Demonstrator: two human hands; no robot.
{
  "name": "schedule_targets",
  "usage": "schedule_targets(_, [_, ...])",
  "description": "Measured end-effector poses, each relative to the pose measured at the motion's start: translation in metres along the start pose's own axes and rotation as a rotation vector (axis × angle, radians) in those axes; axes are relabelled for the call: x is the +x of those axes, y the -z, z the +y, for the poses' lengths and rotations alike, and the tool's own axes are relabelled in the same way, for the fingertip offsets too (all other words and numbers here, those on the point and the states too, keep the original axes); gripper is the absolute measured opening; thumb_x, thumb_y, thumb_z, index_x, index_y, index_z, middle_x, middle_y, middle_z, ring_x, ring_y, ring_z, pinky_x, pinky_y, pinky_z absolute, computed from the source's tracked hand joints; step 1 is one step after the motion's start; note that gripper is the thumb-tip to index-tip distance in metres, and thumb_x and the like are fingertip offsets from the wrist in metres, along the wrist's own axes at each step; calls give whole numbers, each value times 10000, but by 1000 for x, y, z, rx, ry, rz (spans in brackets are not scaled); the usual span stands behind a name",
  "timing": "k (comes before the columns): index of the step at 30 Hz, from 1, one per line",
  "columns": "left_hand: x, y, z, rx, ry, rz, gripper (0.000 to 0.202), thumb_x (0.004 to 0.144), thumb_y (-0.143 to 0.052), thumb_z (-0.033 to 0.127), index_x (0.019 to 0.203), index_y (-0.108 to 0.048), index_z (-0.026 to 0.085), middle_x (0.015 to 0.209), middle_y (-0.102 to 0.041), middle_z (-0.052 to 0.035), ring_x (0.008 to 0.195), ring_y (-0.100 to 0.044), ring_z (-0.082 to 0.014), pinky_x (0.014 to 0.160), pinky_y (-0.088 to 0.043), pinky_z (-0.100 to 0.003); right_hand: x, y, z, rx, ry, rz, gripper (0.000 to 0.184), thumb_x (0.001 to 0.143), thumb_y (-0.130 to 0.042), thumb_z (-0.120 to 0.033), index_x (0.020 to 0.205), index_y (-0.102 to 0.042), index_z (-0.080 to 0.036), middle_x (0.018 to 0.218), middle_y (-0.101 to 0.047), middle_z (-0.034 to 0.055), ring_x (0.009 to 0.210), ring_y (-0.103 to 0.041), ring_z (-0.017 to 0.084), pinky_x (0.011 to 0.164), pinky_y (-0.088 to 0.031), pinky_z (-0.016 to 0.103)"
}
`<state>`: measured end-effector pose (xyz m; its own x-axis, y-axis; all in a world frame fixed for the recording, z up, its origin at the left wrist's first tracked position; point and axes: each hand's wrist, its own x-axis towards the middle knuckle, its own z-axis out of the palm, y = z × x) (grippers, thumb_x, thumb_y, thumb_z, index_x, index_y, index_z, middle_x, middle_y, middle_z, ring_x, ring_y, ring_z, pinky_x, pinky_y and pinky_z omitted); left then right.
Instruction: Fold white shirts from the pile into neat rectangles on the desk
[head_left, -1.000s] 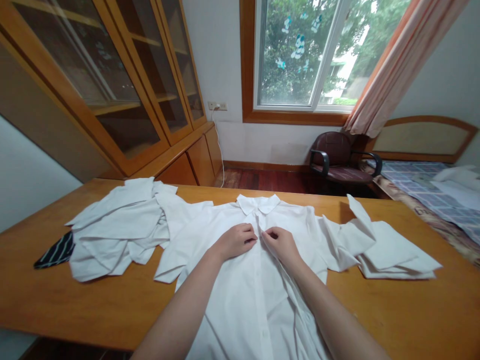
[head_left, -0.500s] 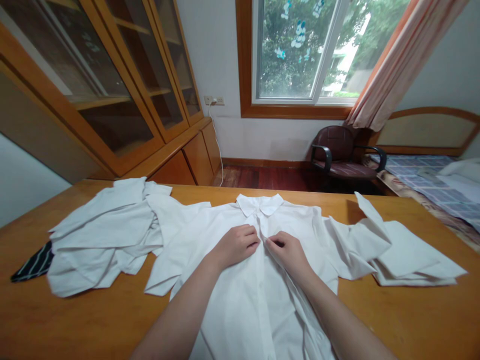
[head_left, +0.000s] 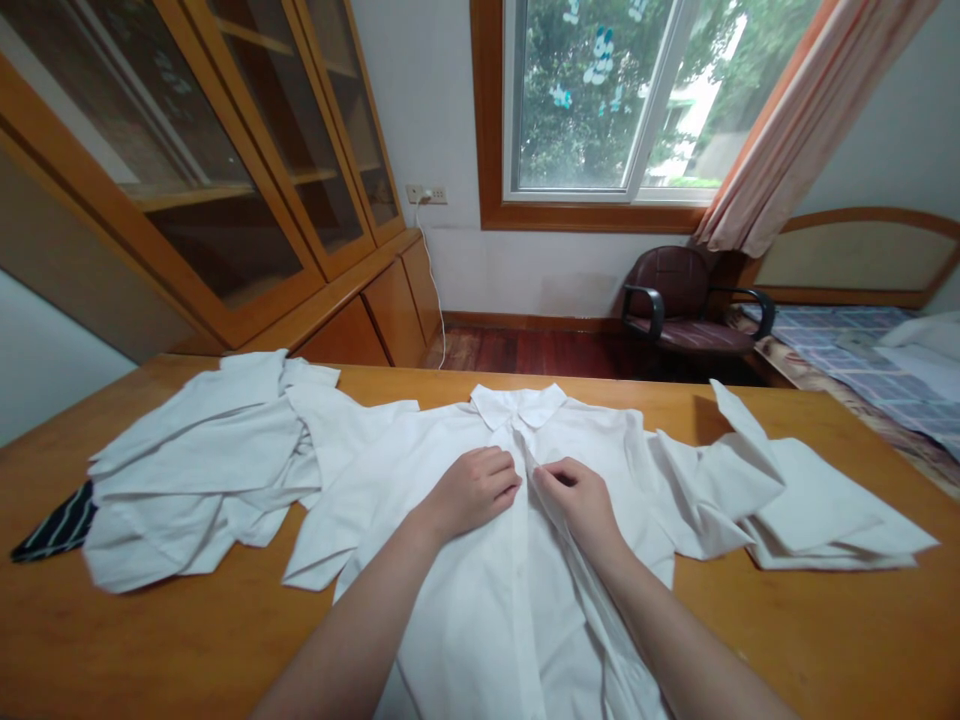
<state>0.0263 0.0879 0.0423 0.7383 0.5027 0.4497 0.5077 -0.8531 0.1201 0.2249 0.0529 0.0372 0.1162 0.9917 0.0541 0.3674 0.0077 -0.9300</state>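
A white short-sleeved shirt [head_left: 480, 600] lies spread on the wooden table [head_left: 787, 640], collar at the far side and front facing up. My left hand [head_left: 480, 490] is on its button placket below the collar, fingers curled and pressed together on the cloth. Just to the right, my right hand [head_left: 577, 500] pinches the shirt's other front edge between thumb and forefinger, lifting it slightly. Folds run down from that pinch toward the hem. The fingertips of both hands are close together, and any button between them is too small to make out.
Crumpled white garments [head_left: 202, 450] pile at the left, beside a dark striped cloth [head_left: 56, 525]. A folded white garment [head_left: 825, 510] lies at the right, near the shirt's sleeve. Past the table stand a glass-doored cabinet [head_left: 315, 270], an armchair [head_left: 675, 310] and a bed [head_left: 847, 350].
My right hand has shifted very slightly to the right with the shirt edge, widening the small gap at the placket. My left hand stays in nearly the same place.
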Motion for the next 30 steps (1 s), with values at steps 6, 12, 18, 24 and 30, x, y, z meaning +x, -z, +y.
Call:
schedule_targets(6, [-1,-1,-1,-7,-5,-4,197,979,-499,207,854,-651,186,804,-618,-35,777,-563,-165,717,-451,-301,-1,-4,2,-13,38,-55,228,798,-630,-368,717,-763,-202,731,-724,44,721,-646,203,699,-472,300])
schedule_targets(12, [0,0,0,-3,-10,23,232,993,-482,220,838,-650,183,791,-613,-35,758,-560,-160,703,-453,-302,-1,-4,1,-60,53,-105,276,825,-596,-377,683,-747,-195,717,-716,44,706,-634,199,678,-454,291])
schedule_targets(18, [1,2,1,8,-14,30,247,1001,-474,229,833,-650,185,782,-615,-34,738,-558,-155,697,-454,-300,0,-3,2,-54,52,-122,289,827,-573,-377,644,-701,-193,693,-704,42,698,-619,198,672,-444,288])
schedule_targets(24, [0,0,0,1,-11,30,245,1002,-469,228,843,-650,188,790,-616,-36,751,-559,-158,702,-454,-306,0,-2,1,-60,42,-140,317,820,-562,-411,611,-670,-198,674,-695,38,675,-607,192,645,-435,278])
schedule_targets(30, [0,1,0,-32,1,8,225,1005,-481,231,879,-660,182,836,-642,-42,779,-577,-159,731,-468,-302,1,-1,0,-67,47,-147,324,816,-559,-417,603,-667,-198,669,-691,40,667,-600,191,642,-425,277])
